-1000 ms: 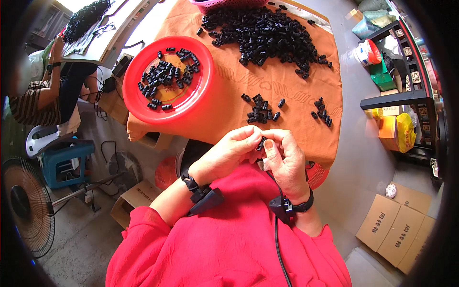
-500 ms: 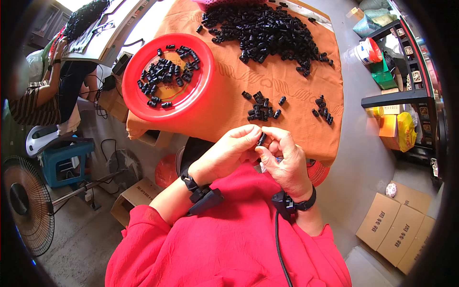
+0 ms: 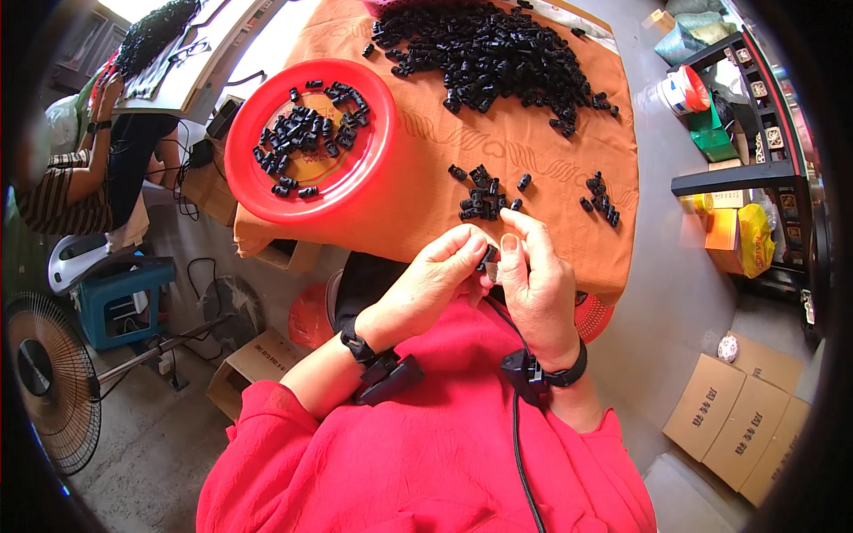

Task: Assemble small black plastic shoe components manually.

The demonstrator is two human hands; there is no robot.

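Note:
My left hand (image 3: pixel 435 277) pinches a small black cylindrical plastic piece (image 3: pixel 486 258) between thumb and fingertips, just off the near edge of the table. Close beside it is my right hand (image 3: pixel 544 298), its thumb and index finger apart and the index stretched toward the far side. A greyish strip (image 3: pixel 491 274) shows between the hands; what it is I cannot make out. Beyond my fingertips lies a little cluster of similar black pieces (image 3: pixel 481 197), and a smaller group (image 3: pixel 601 201) sits to its right.
A red round tray (image 3: pixel 384 142) holding black pieces stands at the table's left. The large heap of black pieces (image 3: pixel 498 62) covers the far part of the orange cloth (image 3: pixel 426 160). Left are a fan (image 3: pixel 40 369) and another person's arm (image 3: pixel 89 169); right, a dark shelf (image 3: pixel 733 184) and cardboard boxes (image 3: pixel 711 400).
My right thumb and index finger have come away from the piece, the index reaching outward. My left hand still pinches it. The greyish strip now shows more clearly.

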